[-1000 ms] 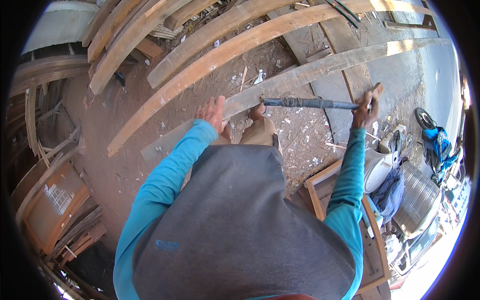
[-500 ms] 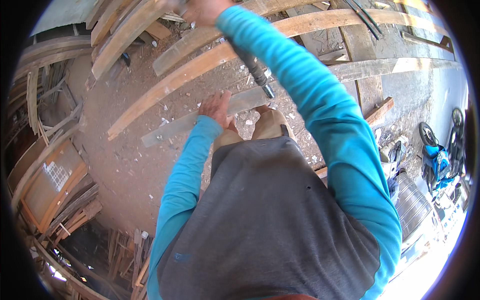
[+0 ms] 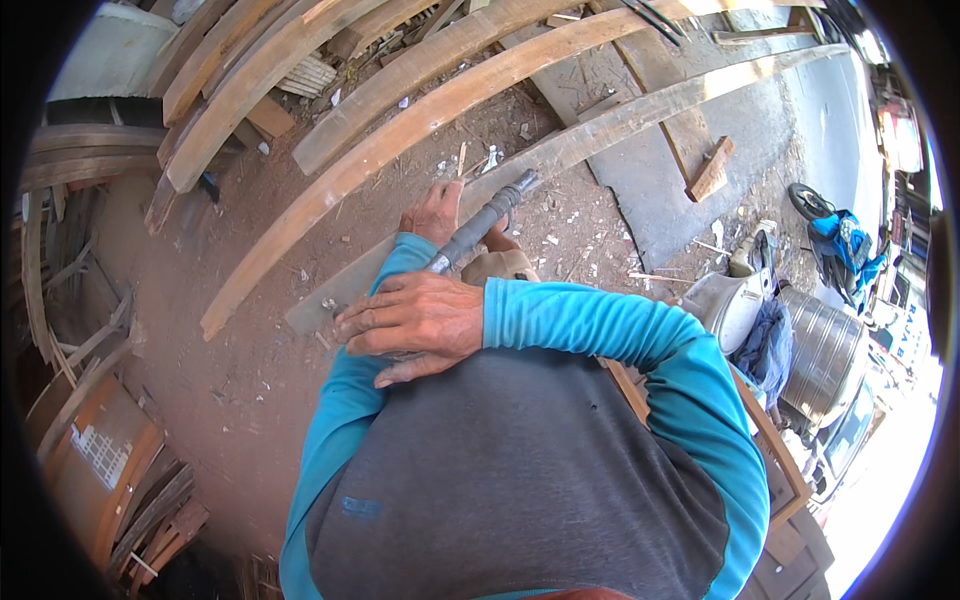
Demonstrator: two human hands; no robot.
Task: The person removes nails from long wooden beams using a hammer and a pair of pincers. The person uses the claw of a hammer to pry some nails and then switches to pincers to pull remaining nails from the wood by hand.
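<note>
Having swung the dark tool (image 3: 480,228) down from overhead, our right hand (image 3: 415,325) grips its handle while our left hand (image 3: 433,212) presses flat on the plank (image 3: 560,155) at twelve o'clock.

Single head-worn fisheye view, looking steeply down past the torso onto the dirt ground (image 3: 250,400) and curved planks (image 3: 420,120). Very close to chest and sleeves, wider yard bending away toward the dark round rim. No second view.

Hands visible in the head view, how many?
2, both the person's own. The right hand lies low, wrapped on the near end of the dark tool handle. The left hand is beyond it, beside the handle, over the plank.
</note>
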